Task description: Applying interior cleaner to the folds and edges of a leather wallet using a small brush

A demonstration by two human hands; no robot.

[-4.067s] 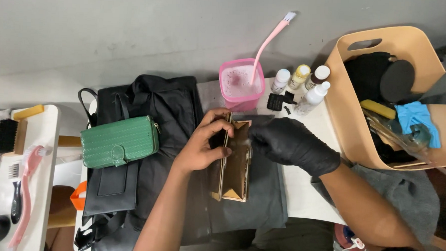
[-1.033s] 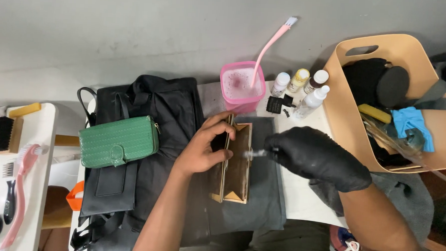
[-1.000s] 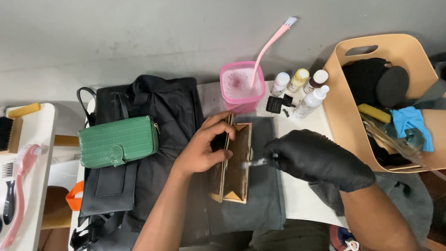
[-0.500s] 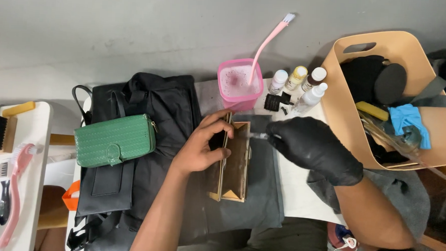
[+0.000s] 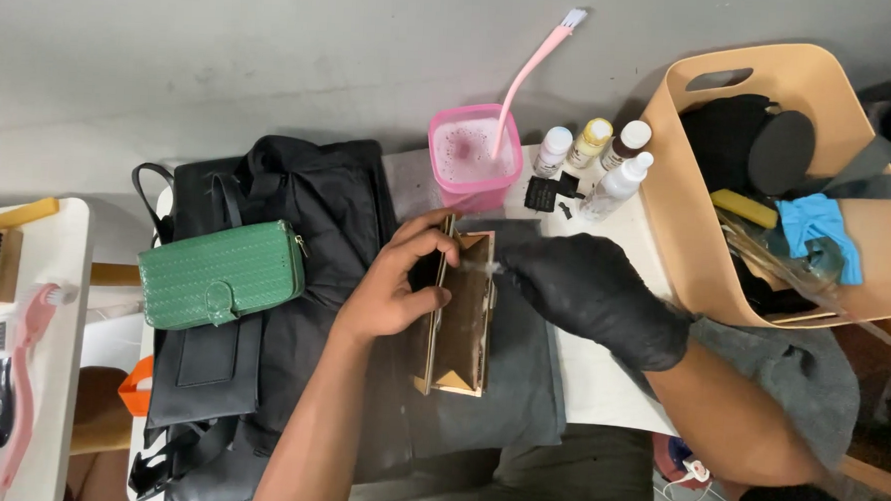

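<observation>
In pink tub (image 5: 472,167), brush (image 5: 534,66), foam

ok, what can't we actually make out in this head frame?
- Small pale tool in the black-gloved right hand: the grip hides all but a blurred tip.
- Inside of the open brown leather wallet: partly covered by the bare left hand.
- Contents of the beige plastic tub: piled up, cut off by the right edge.

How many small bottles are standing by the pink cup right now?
4, clustered right of the pink cup: white-capped bottle, yellow-capped bottle, dark-capped bottle, and clear bottle in front. More may hide inside the tan bin.
</observation>
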